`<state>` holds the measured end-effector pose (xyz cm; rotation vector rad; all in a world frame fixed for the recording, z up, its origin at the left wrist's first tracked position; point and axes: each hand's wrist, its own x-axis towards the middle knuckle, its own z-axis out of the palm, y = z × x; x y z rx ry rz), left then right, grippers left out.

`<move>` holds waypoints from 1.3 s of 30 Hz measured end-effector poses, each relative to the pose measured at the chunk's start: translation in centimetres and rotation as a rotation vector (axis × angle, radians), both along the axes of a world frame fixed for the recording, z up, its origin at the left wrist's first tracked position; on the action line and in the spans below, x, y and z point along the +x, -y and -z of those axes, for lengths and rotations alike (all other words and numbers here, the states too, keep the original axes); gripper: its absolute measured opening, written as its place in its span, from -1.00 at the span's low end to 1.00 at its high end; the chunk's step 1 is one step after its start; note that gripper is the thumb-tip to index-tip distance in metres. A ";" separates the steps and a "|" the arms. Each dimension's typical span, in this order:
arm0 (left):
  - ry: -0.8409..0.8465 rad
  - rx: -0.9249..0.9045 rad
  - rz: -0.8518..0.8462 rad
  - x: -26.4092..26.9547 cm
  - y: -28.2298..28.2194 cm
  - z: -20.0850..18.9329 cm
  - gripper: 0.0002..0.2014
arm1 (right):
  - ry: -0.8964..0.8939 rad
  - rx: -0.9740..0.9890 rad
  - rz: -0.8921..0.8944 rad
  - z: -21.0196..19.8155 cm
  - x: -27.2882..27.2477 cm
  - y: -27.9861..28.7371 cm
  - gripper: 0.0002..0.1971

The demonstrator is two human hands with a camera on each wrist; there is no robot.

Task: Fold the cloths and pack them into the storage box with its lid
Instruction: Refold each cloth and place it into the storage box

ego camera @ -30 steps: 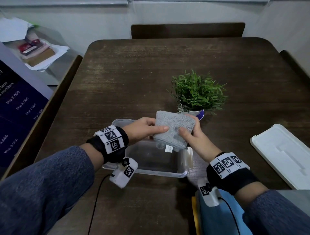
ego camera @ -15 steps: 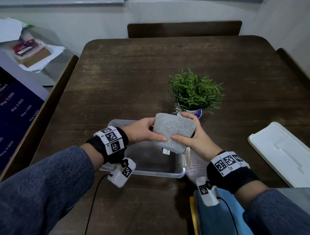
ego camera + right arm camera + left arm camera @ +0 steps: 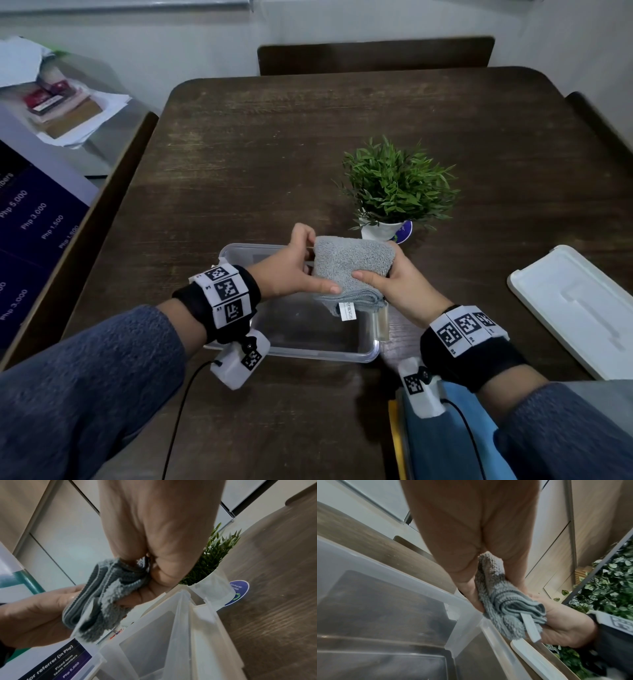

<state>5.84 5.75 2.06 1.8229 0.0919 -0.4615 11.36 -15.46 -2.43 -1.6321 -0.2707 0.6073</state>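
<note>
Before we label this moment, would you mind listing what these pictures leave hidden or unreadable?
- Head view: the left hand and gray cloth cover part of the clear box floor.
- Head view: the white tag print is too small to read.
- Head view: the white lid is cut off by the right edge.
- Head view: blue and yellow items at the bottom edge are cut off, partly under the right hand wrist.

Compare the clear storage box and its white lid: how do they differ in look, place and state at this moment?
The storage box is see-through, while the lid is solid white. The storage box sits in front of the person, under the folded grey cloth that the left hand and right hand hold; the lid lies apart, far to the right, untouched. The storage box stands open with nothing visible inside; the lid lies flat. Both rest on the wooden table.
</note>
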 end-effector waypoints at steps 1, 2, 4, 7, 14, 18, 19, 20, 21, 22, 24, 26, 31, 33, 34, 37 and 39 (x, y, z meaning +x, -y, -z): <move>0.018 0.000 0.020 -0.1 -0.1 0.0 -0.29 | 0.006 -0.009 -0.004 0.1 0.1 -0.1 -0.45; 0.037 -0.003 0.039 -0.2 -0.1 -0.1 -0.25 | 0.008 -0.016 -0.004 0.2 0.1 -0.1 -0.44; 0.072 -0.042 0.092 -0.3 -0.1 -0.2 -0.20 | 0.007 -0.013 0.007 0.2 0.1 -0.2 -0.44; 0.029 -0.083 0.141 -0.2 -0.3 0.0 -0.40 | 0.037 -0.042 -0.013 0.2 -0.2 -0.2 -0.40; -0.247 -0.116 0.119 -0.3 -1.6 2.1 -0.44 | 0.067 -0.144 0.039 -0.1 0.1 1.3 -0.41; -0.379 -0.099 0.178 0.2 -1.2 3.8 -0.44 | 0.209 -0.158 0.175 1.1 0.5 2.3 -0.57; -0.395 -0.083 0.182 0.4 -1.0 4.3 -0.44 | 0.228 -0.193 0.164 1.4 0.4 2.4 -0.56; -0.410 -0.063 0.183 0.6 -0.8 4.8 -0.44 | 0.255 -0.243 0.136 1.8 0.4 2.5 -0.53; -0.426 -0.039 0.182 0.8 -0.6 5.3 -0.43 | 0.278 -0.290 0.094 2.1 0.3 2.6 -0.48; -0.442 -0.012 0.185 1.1 -0.4 5.8 -0.44 | 0.292 -0.330 0.044 2.5 0.2 2.6 -0.43; -0.476 0.053 0.203 1.7 -0.2 6.7 -0.44 | 0.274 -0.384 -0.060 3.0 -0.1 2.6 -0.33; -0.502 0.123 0.239 2.5 -0.1 7.2 -0.44 | 0.241 -0.405 -0.142 3.7 -0.3 2.5 -0.24; -0.639 0.281 0.382 4.1 0.3 8.4 -0.46 | 0.200 -0.298 -0.232 5.5 -0.7 2.1 -0.09; -0.664 0.353 0.431 4.6 0.5 8.7 -0.41 | 0.163 -0.264 -0.227 5.5 -0.6 2.1 -0.09; -0.659 0.374 0.445 4.9 0.6 8.9 -0.39 | 0.158 -0.254 -0.225 5.5 -0.6 2.1 -0.09; -0.656 0.384 0.507 5.5 1.1 9.5 -0.39 | 0.164 -0.239 -0.219 5.5 -0.6 2.1 -0.14; -0.661 0.402 0.576 5.9 1.5 9.7 -0.40 | 0.169 -0.242 -0.218 5.6 -0.5 2.1 -0.16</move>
